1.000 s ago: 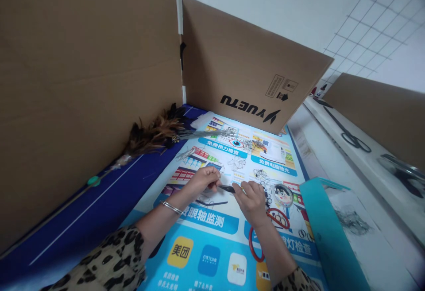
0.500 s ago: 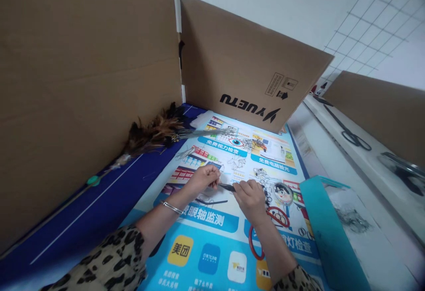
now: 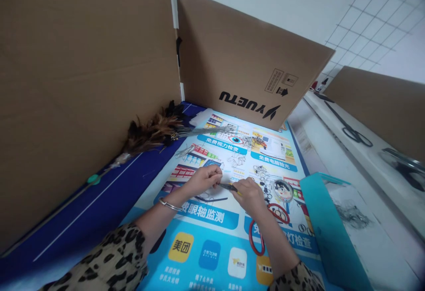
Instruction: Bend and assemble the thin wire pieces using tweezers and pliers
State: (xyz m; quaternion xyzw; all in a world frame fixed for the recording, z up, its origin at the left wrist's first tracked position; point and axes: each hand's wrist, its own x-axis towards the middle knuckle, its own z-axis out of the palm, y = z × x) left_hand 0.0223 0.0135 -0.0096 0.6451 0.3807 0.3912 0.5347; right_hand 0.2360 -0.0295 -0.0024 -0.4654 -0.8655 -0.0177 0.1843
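Observation:
My left hand point(image 3: 205, 180), with a silver bangle on the wrist, is pinched closed over the printed sheet. What its fingertips hold is too small to make out. My right hand point(image 3: 250, 195) is closed around a pair of pliers point(image 3: 227, 187); their dark, narrow jaws point left and reach the left fingertips. A bit of yellow shows by the right fingers. Beneath and beside the right forearm lies a red-handled tool point(image 3: 278, 213), partly covered by the arm. A round container with a cartoon face point(image 3: 283, 191) sits right of that hand, near small dark rings and wire pieces point(image 3: 260, 171).
A bundle of brown feathers point(image 3: 154, 127) with thin wire stems lies at the left back. Cardboard panels point(image 3: 252, 60) stand at the left and back. On the right are an open teal box point(image 3: 327, 220), wire pieces point(image 3: 353, 215) and black scissors point(image 3: 357, 136) on a ledge.
The pliers have turned slightly in my right hand, so a yellow part shows now. My left hand is almost where it was. The view has shifted a little.

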